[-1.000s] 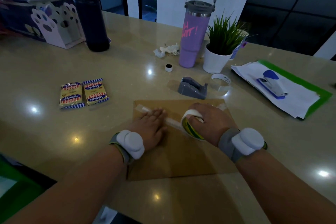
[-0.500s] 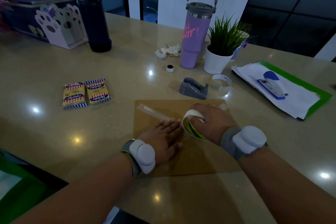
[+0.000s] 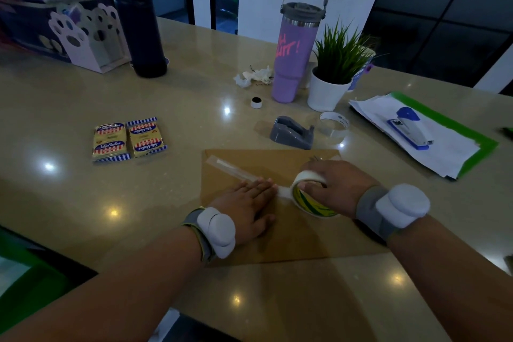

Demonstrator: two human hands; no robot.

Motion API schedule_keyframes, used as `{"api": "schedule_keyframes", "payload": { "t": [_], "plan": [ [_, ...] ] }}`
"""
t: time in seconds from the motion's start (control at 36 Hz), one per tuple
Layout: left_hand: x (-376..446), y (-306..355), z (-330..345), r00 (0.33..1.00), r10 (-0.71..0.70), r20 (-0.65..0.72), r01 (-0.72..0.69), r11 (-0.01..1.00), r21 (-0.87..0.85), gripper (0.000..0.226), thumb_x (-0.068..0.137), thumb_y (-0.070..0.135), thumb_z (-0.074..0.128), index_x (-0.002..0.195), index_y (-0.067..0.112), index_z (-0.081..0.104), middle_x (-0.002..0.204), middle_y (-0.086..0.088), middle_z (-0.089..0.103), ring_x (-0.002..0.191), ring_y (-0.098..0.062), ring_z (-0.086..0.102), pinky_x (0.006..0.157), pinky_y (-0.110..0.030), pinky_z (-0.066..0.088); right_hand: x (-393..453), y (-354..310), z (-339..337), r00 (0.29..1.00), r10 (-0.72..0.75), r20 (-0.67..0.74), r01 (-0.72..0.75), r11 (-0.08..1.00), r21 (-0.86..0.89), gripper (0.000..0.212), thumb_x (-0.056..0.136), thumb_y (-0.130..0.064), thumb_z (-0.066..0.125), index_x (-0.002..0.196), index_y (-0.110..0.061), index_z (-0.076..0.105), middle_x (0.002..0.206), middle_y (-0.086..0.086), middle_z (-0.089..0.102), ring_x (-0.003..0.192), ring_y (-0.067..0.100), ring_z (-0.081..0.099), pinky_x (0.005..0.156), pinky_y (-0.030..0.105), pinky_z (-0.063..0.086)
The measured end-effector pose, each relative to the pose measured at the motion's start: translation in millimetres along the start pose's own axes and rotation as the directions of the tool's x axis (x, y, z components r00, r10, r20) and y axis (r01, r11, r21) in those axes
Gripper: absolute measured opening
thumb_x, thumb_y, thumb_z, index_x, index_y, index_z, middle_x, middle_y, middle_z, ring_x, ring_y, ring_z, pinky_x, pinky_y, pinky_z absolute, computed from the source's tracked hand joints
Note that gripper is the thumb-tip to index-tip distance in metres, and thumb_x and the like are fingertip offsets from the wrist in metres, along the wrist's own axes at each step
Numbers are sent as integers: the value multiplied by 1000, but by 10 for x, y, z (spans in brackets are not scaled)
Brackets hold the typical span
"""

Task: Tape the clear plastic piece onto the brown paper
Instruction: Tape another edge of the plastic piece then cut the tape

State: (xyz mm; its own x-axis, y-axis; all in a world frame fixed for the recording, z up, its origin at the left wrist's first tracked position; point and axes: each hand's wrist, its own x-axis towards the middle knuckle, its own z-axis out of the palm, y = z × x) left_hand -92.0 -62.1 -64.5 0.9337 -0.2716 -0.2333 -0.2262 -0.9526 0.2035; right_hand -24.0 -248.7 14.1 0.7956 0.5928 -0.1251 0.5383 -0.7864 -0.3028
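A brown paper sheet (image 3: 249,158) lies flat on the table in front of me. A strip of tape (image 3: 233,168) runs diagonally across it from the upper left toward the roll, over a narrow clear plastic piece that I can barely make out. My left hand (image 3: 247,208) lies flat, fingers pressing on the strip's lower end. My right hand (image 3: 336,183) grips a roll of tape (image 3: 308,194) with a green and yellow core, standing on edge on the paper just right of my left fingertips.
A grey tape dispenser (image 3: 291,133) and a clear tape ring (image 3: 333,125) sit just beyond the paper. Two cracker packs (image 3: 127,139) lie to the left. A purple tumbler (image 3: 294,55), a potted plant (image 3: 333,75), a dark bottle (image 3: 144,25) and a stapler (image 3: 410,128) on papers stand farther back.
My left hand has slid down along the taped strip toward the roll, leaving more of the upper strip uncovered. The right hand and the roll stayed nearly in place.
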Motion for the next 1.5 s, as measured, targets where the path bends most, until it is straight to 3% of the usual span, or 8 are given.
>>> {"api": "schedule_keyframes", "payload": {
  "t": [0.31,0.44,0.61,0.78,1.2,1.33,1.42,1.5],
  "plan": [
    [38,183,51,997,-37,-68,41,997,70,61,92,52,23,146,29,7,158,-4,6,146,-23,1,119,-45,2,-139,230,33,994,93,-60,-78,972,222,35,82,-41,61,109,-18,61,87,-4,57,70,6,53,61,18,40],
    [40,177,35,998,47,-31,-44,994,99,59,95,47,20,146,25,2,159,3,-3,146,-16,-8,118,-43,-7,-99,186,50,993,82,-81,-63,976,208,37,85,-43,56,100,-9,60,88,11,62,79,24,57,70,32,43],
    [75,172,36,994,107,8,-107,991,82,57,96,41,20,146,21,1,159,0,0,146,-17,-5,118,-37,-7,-71,118,78,994,68,-81,-49,975,216,47,85,-44,55,116,-9,56,109,15,62,98,28,58,88,42,49],
    [83,174,0,993,118,32,-120,988,95,58,96,42,20,147,21,1,159,-1,2,146,-19,-2,118,-37,-4,-57,115,90,996,51,-78,-34,976,215,43,85,-44,55,107,-7,58,104,16,64,94,28,59,84,39,49],
    [104,176,-18,993,108,52,-115,978,173,58,96,42,20,147,22,1,159,0,2,146,-19,1,121,-42,5,-63,145,59,994,88,-57,-79,986,147,50,87,-48,50,119,-11,55,104,7,57,100,26,55,86,33,43],
    [88,190,-13,994,106,32,-109,984,141,57,96,40,22,146,23,3,159,-2,4,146,-20,1,120,-43,3,-122,226,37,992,115,-60,-99,969,225,26,83,-46,56,93,-22,56,72,-11,51,73,14,53,58,20,38],
    [89,216,-8,994,105,23,-107,985,134,57,96,39,23,147,22,4,159,-1,5,146,-20,0,120,-44,3,-189,297,51,991,135,-15,-128,962,240,26,84,-45,57,92,-21,58,78,-2,57,74,15,54,64,26,43],
    [98,193,-3,995,97,26,-100,987,124,57,96,39,22,147,22,3,159,0,3,146,-19,-1,120,-43,1,-212,321,87,990,140,-15,-127,936,329,18,84,-40,59,74,-25,56,82,5,61,79,21,57,68,29,44]
  ]
}}
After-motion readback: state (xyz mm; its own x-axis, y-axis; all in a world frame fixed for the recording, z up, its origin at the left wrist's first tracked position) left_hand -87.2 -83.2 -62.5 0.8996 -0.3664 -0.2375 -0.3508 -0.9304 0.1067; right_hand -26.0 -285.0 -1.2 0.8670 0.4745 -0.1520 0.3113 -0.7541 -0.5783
